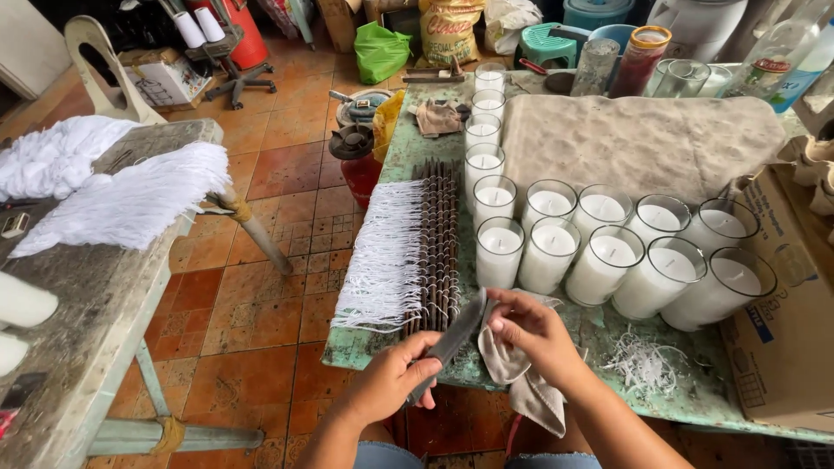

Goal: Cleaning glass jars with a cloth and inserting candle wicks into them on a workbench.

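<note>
Pinching a dark flat blade (452, 340) by its lower end, the left hand (395, 379) angles it up while the right hand (534, 334), fingers pressed together on a grey rag (512, 369), meets its tip above the tabletop (382, 347).

Glass candles (599, 260) in rows on green worktop (395, 143); white wicks (387, 252) on rods; white fibre bundles (130, 204) left; cardboard box (795, 339) right.

Candle workshop; glass candles (599, 260), wicks (387, 256)

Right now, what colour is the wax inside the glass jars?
White. The wax in the glass jars shows best in the head view, on the green table.
</note>
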